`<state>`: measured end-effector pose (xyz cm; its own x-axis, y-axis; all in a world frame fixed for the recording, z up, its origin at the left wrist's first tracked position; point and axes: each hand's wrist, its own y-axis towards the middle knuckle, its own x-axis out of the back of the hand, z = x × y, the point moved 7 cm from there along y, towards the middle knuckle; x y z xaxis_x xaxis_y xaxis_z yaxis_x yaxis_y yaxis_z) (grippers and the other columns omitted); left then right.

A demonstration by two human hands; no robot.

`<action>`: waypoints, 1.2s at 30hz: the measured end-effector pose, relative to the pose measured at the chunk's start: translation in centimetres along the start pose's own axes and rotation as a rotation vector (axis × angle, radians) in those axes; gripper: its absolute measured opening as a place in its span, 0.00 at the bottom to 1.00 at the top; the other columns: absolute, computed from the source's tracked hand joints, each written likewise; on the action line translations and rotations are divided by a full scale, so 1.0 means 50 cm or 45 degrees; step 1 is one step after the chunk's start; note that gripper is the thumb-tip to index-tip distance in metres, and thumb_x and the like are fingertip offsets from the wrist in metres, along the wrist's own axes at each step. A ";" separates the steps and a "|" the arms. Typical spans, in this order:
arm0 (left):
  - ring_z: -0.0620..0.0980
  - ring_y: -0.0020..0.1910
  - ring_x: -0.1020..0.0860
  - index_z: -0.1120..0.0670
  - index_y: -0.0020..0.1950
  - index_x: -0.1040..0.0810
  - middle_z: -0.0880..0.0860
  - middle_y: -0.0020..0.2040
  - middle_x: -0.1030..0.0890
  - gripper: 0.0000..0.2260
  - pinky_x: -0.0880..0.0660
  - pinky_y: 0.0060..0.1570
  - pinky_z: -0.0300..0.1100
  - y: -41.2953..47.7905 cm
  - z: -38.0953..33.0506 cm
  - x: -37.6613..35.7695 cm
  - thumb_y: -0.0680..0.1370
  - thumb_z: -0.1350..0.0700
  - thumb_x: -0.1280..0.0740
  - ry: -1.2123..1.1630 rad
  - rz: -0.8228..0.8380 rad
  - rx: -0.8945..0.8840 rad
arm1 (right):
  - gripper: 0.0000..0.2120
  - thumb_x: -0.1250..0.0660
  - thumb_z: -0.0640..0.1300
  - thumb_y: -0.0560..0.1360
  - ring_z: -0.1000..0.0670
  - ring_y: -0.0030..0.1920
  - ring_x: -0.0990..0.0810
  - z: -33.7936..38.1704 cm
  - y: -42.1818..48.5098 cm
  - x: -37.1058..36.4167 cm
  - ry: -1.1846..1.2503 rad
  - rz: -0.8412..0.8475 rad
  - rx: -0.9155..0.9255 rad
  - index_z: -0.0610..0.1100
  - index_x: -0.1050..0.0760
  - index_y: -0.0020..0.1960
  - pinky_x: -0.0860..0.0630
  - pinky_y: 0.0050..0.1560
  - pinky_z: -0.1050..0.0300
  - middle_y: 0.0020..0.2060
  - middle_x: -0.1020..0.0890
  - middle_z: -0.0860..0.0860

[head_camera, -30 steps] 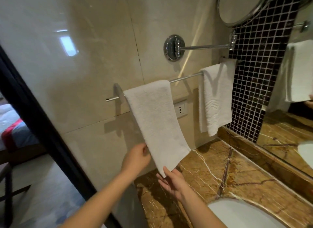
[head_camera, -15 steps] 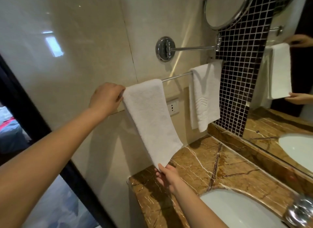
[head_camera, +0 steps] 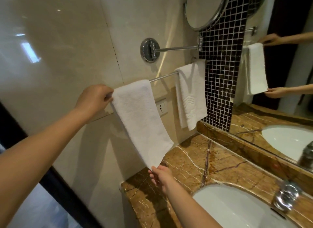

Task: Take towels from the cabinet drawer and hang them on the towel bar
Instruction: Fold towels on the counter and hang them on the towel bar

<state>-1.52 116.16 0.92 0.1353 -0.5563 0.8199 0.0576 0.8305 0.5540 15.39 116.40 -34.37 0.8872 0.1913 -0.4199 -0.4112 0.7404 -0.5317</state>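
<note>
A chrome towel bar (head_camera: 162,76) runs along the beige wall and carries two white towels: the nearer towel (head_camera: 140,119) draped over its near end, slanting away from the wall, and the farther towel (head_camera: 191,95) hanging folded beside the dark mosaic tiles (head_camera: 220,66). Below, a brown veined marble tabletop (head_camera: 186,161) holds a white sink (head_camera: 237,209) and a chrome tap (head_camera: 286,195)

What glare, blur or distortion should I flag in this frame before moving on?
Head view: soft window glare patches the glossy wall; the faucet at lower right is smeared; the wide-angle lens slants wall joints and the wall mirror edge; the near towel is sharp and evenly lit, casting a soft shadow on the wall.
</note>
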 end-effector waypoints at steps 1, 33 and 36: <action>0.60 0.40 0.23 0.60 0.41 0.21 0.59 0.39 0.20 0.01 0.29 0.38 0.49 0.003 0.000 -0.001 0.73 0.62 0.30 -0.021 -0.024 -0.004 | 0.06 0.35 0.37 0.78 0.54 0.32 0.23 0.000 0.003 -0.001 -0.001 -0.010 0.002 0.37 0.22 0.54 0.26 0.32 0.65 0.37 0.18 0.46; 0.61 0.44 0.22 0.58 0.49 0.18 0.61 0.45 0.19 0.08 0.25 0.43 0.52 0.029 -0.008 -0.028 0.72 0.62 0.33 -0.090 -0.089 -0.100 | 0.03 0.32 0.37 0.76 0.53 0.33 0.24 0.022 0.093 0.003 -0.037 -0.080 0.023 0.38 0.21 0.48 0.28 0.35 0.61 0.36 0.18 0.47; 0.61 0.45 0.22 0.58 0.49 0.18 0.60 0.45 0.20 0.08 0.25 0.43 0.53 0.039 -0.011 -0.033 0.72 0.62 0.34 -0.074 -0.045 -0.105 | 0.03 0.32 0.38 0.76 0.53 0.33 0.23 0.021 0.100 0.005 -0.036 -0.101 0.021 0.38 0.20 0.48 0.27 0.35 0.61 0.35 0.17 0.47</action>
<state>-1.09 118.68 0.57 0.0745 -0.5839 0.8084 0.1431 0.8085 0.5709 13.78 120.80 -36.36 0.9223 0.1495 -0.3563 -0.3363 0.7646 -0.5498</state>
